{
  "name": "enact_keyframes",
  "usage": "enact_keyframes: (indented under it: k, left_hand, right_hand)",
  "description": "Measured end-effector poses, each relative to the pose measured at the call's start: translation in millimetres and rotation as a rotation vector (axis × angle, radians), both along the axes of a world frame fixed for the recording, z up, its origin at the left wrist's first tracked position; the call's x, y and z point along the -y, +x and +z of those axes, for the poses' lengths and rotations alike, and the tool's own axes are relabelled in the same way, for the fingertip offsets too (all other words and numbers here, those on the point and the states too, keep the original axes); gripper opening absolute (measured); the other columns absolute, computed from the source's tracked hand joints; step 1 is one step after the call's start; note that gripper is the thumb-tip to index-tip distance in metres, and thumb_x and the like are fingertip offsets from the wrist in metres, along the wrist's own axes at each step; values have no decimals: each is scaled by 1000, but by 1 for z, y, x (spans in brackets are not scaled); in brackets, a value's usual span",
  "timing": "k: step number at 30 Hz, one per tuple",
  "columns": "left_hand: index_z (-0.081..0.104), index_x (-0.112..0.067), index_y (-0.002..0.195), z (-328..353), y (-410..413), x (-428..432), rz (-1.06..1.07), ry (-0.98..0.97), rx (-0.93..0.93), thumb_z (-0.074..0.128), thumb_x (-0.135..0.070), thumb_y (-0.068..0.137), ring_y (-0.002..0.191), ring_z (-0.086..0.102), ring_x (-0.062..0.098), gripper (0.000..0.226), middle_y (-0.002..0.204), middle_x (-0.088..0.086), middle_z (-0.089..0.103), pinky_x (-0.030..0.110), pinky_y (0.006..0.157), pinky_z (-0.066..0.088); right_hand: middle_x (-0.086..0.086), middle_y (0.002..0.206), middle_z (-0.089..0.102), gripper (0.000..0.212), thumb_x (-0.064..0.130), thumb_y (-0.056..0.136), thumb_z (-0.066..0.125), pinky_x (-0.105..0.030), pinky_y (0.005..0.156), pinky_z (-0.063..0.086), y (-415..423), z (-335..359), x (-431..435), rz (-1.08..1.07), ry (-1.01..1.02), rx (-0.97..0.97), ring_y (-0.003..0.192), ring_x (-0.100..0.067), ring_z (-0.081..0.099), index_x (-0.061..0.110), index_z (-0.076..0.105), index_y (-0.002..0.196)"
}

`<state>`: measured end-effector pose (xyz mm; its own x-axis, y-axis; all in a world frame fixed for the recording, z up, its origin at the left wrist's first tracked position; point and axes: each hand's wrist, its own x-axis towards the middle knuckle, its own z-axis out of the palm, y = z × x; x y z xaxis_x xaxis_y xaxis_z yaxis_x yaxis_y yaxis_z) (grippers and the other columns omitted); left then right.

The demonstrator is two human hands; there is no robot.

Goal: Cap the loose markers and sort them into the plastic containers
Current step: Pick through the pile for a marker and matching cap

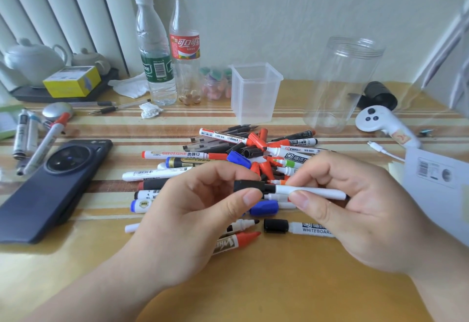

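My left hand pinches a black cap between thumb and fingers. My right hand grips a white marker, held level above the table. The cap sits on the marker's left end. Under both hands lies a pile of markers and loose caps in black, red, blue and green. A capped black whiteboard marker and an uncapped red one lie nearest me. A square translucent tub and a tall clear round jar stand behind the pile, both holding nothing.
A dark phone lies at the left with more markers beyond it. Two bottles, a small jar of erasers, teapots and a yellow box line the back. A white controller and cable lie at right.
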<state>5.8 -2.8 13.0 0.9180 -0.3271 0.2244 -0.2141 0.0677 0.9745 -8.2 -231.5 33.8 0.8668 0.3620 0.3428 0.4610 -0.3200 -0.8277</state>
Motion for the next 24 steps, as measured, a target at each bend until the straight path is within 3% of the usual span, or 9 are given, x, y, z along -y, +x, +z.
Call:
enact_keyframes:
  k: [4, 7, 12, 14, 18, 22, 24]
  left_hand:
    - [79, -28, 86, 2, 1, 0, 34, -24, -18, 83, -35, 68, 61, 64, 13, 19, 65, 8, 67, 19, 64, 51]
    - [79, -26, 86, 2, 1, -1, 24, -48, -4, 84, -34, 69, 60, 68, 18, 20, 64, 10, 69, 24, 67, 55]
    - [78, -22, 86, 4, 0, 2, 24, -56, 38, 84, -29, 74, 58, 64, 15, 16, 62, 6, 69, 21, 63, 53]
    - [77, -18, 83, 3, -2, 5, 1, -66, 17, 81, -25, 76, 58, 63, 18, 11, 62, 7, 68, 22, 62, 54]
    - [76, -18, 85, -4, 1, 9, 25, -146, -23, 81, -35, 73, 59, 64, 24, 22, 66, 13, 69, 28, 63, 54]
    - [74, -18, 85, -4, 5, 15, 122, -198, -48, 86, -34, 73, 62, 67, 27, 24, 73, 18, 72, 25, 62, 55]
    - [73, -16, 81, -4, 5, 18, 170, -143, -15, 79, -28, 73, 63, 67, 26, 15, 70, 17, 70, 21, 60, 55]
  right_hand:
    - [10, 74, 65, 6, 35, 94, 63, -14, 61, 43, 0, -4, -1, -11, 30, -40, 63, -7, 55, 31, 68, 93]
    - [6, 68, 60, 19, 45, 89, 66, -18, 55, 40, 0, -6, -3, 29, 118, -119, 54, -8, 47, 27, 68, 94]
    - [9, 61, 55, 6, 22, 89, 69, -21, 50, 37, -2, -7, -16, 89, 333, -241, 48, -10, 42, 17, 67, 88]
    - [10, 62, 58, 6, 15, 91, 66, -16, 53, 40, -4, -9, -24, 96, 369, -252, 51, -5, 47, 10, 64, 90]
    - [7, 66, 64, 6, 8, 93, 64, -10, 59, 45, -1, -11, -29, 34, 279, -161, 59, -1, 58, 2, 65, 94]
    - [0, 82, 74, 7, 14, 90, 73, -24, 62, 51, 6, -12, -26, -94, 140, -71, 71, -19, 67, 9, 74, 94]
    - [4, 80, 73, 4, 15, 89, 75, -25, 62, 49, 7, -11, -25, -132, 90, -38, 68, -17, 65, 11, 76, 91]
